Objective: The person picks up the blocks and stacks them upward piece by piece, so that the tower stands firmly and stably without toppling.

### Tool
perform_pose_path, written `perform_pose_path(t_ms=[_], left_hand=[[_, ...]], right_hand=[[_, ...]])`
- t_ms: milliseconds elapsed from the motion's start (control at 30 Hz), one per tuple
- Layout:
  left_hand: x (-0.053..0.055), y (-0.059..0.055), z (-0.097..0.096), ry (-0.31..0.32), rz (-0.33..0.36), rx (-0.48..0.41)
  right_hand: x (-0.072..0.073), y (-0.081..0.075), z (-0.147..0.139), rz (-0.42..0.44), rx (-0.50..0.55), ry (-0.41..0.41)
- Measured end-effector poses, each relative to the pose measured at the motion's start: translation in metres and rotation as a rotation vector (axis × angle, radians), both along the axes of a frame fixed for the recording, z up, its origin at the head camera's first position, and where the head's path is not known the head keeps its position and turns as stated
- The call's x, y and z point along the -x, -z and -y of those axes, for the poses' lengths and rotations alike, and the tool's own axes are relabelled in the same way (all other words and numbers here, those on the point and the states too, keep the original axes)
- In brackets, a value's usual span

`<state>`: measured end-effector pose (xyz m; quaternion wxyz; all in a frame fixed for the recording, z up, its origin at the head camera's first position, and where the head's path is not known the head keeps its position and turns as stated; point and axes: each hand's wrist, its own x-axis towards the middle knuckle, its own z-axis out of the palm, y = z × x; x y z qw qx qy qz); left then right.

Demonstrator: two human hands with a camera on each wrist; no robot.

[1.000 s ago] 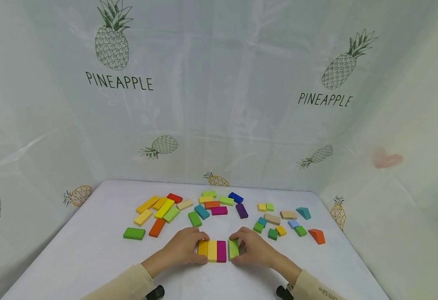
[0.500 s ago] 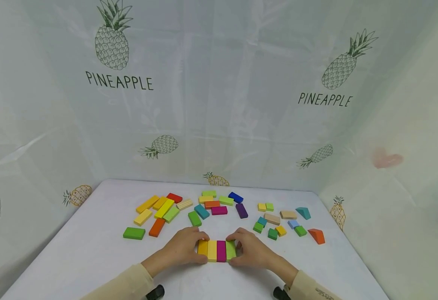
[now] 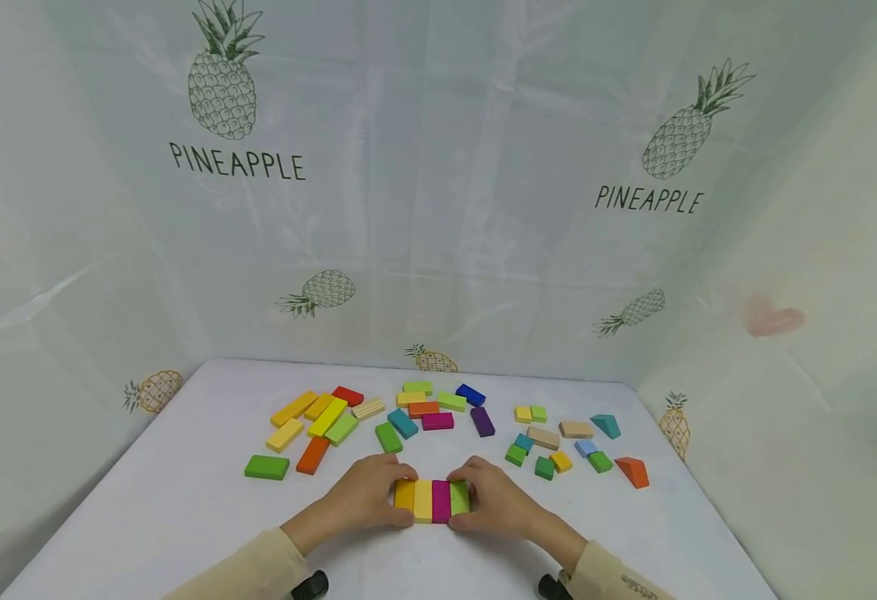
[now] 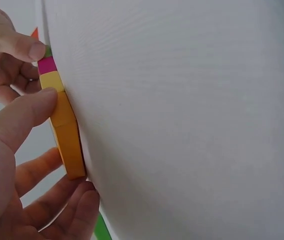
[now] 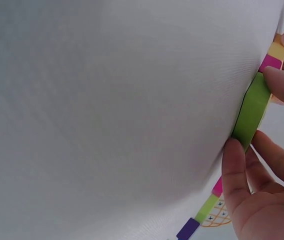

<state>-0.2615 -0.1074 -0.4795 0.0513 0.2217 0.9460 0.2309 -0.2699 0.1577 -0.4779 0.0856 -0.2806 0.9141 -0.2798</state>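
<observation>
Hands (image 3: 366, 494) pinch orange block (image 3: 404, 497) and lime block (image 3: 459, 498), ends of one apparently close-set row (image 3: 436, 502).

left hand (image 3: 369, 494) pinches; right hand (image 3: 494, 500) pinches; forearms (image 3: 308, 527) angled inward

Lit softly, evenly in head view. Grey and cool on middle of curtain (image 3: 438, 208), paler and warmer toward right edge. Shining faintly along creases (image 3: 33, 310) at left. Shadowed softly on table (image 3: 146, 500) below left hand (image 3: 365, 494) and right hand (image 3: 497, 499). Stretched by wide lens toward sides. Crisp on edges of blocks (image 3: 441, 502). Dimmer, greyer in both wrist views, darkening toward right edge of left one, left edge of right one; rippled with fine banding on table; slightly soft throughout.
</observation>
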Motion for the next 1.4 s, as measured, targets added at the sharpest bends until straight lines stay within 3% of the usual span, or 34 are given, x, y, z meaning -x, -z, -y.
perform_pose_path(t_ms=[500, 767, 1067, 1267, 1400], left_hand=[[0.001, 0.0, 0.004, -0.004, 0.027, -0.041], [0.006, -0.005, 0.012, 0.031, 0.046, -0.092], [0.036, -0.012, 0.033, -0.029, -0.069, -0.132], [0.061, -0.01, 0.042, 0.004, -0.09, -0.097], [0.071, -0.005, 0.045, 0.026, -0.074, -0.077]], right_hand=[[0.001, 0.001, 0.001, 0.007, 0.034, 0.009], [0.002, 0.0, 0.003, -0.003, 0.018, 0.004], [0.002, -0.002, 0.001, -0.003, 0.008, 0.006], [0.002, -0.001, 0.0, 0.006, 0.018, 0.01], [0.003, 0.001, 0.0, 0.004, 0.019, 0.009]])
